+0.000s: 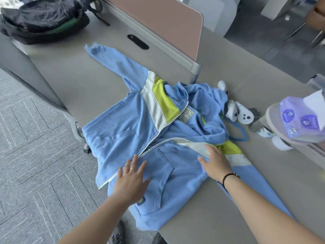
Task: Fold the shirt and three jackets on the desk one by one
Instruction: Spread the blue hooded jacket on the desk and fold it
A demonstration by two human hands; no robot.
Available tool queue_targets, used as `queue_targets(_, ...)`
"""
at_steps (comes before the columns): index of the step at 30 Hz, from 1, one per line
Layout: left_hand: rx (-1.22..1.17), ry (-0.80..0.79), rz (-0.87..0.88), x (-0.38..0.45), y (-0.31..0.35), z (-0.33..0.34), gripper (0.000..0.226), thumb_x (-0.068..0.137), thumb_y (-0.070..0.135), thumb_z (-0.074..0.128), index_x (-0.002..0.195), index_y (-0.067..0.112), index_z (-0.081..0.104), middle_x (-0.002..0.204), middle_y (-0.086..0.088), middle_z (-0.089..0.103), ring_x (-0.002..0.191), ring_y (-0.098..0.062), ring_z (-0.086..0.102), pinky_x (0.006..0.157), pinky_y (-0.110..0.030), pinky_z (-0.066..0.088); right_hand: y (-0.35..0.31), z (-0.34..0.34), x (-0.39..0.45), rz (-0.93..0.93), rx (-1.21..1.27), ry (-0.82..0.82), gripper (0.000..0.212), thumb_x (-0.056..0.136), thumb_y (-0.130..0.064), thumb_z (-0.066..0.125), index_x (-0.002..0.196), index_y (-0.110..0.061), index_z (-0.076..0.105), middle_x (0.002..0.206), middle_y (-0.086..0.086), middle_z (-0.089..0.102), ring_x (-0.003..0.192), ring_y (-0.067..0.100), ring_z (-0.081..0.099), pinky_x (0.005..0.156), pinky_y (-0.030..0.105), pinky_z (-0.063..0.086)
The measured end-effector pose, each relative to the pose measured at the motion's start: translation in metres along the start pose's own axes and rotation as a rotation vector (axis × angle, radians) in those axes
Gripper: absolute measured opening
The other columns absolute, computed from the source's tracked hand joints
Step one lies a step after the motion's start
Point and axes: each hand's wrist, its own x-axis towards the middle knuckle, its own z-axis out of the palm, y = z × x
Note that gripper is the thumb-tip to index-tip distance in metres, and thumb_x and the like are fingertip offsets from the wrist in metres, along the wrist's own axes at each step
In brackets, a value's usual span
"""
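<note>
Mostly the grey surface [73, 78] fills the view, with a pinkish divider panel [158, 23] standing along its far side. Spread on the surface lies a light blue zip hoodie jacket [126, 124], front up, zipper partly open, white and lime stripes across chest and shoulders. Its far sleeve [112, 59] stretches out flat toward the far left; the near sleeve [260, 187] runs along the surface under the right forearm. Hood [207, 103] bunched at the collar end, hem overhanging the near edge of the surface. Dark bundled garment [44, 20] with a green band sits at the far left corner, well apart from the hoodie. Purple tissue pack [299, 118] at the right edge, partly cut off. Small white plush toy [239, 113] just beside the hood, touching it, blue cord [242, 132] looping next to it.

Left hand [131, 180] lies flat on the jacket front near the zipper bottom, fingers straight and spread, pressing, gripping nothing; ring on one finger. Right hand [214, 161] also flat, fingers extended, resting on the white stripe of the near panel, no grip on the cloth; dark bracelet [228, 176] at the wrist.
</note>
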Motion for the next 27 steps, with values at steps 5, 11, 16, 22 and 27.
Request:
queue_targets(5,0.05,-0.023,0.041,0.014,0.032,-0.02,0.071,0.101,0.063,0.032,0.161,0.036,0.004,0.169,-0.006,-0.013,0.156,-0.028,-0.006,0.125,-0.046,0.004,0.033,-0.024,0.01,0.176,0.284,0.024,0.051,0.099,-0.035,0.054,0.146,-0.018,0.046,0.143,0.008,0.051,0.126,0.028,0.052,0.102,0.042,0.045)
queue_targets(11,0.09,0.093,0.163,0.038,0.076,-0.048,0.067,0.102,0.06,0.032,0.161,0.036,0.01,0.17,-0.006,-0.006,0.156,-0.028,0.0,0.125,-0.043,0.006,0.048,-0.039,0.031,0.355,0.834,0.046,0.04,0.101,-0.031,0.053,0.135,-0.012,0.057,0.129,0.009,0.063,0.112,0.028,0.063,0.099,0.044,0.051)
queue_targets(16,0.126,0.114,0.236,0.062,0.096,-0.069,0.066,0.102,0.059,0.033,0.16,0.036,0.013,0.17,-0.005,-0.003,0.156,-0.029,0.006,0.125,-0.042,0.01,0.036,-0.042,0.05,0.534,1.355,-0.092,0.031,0.103,-0.042,0.053,0.131,-0.029,0.053,0.127,0.0,0.056,0.115,0.024,0.058,0.093,0.04,0.051)
queue_targets(22,0.14,0.091,0.245,0.105,0.082,-0.091,0.063,0.102,0.06,0.033,0.158,0.037,0.017,0.17,-0.001,0.001,0.155,-0.026,0.01,0.123,-0.039,0.013,0.027,-0.039,0.073,0.577,1.345,0.063,0.027,0.094,-0.034,0.066,0.105,-0.01,0.073,0.098,0.005,0.064,0.09,0.019,0.06,0.084,0.035,0.048)
queue_targets(27,0.077,0.037,0.28,0.161,0.068,-0.106,0.066,0.101,0.059,0.038,0.159,0.035,0.017,0.17,-0.001,0.006,0.154,-0.025,0.013,0.123,-0.039,0.016,-0.005,-0.059,0.098,0.42,1.063,0.348,0.04,0.093,-0.028,0.068,0.106,0.01,0.069,0.072,0.008,0.065,0.094,0.037,0.066,0.073,0.035,0.048)
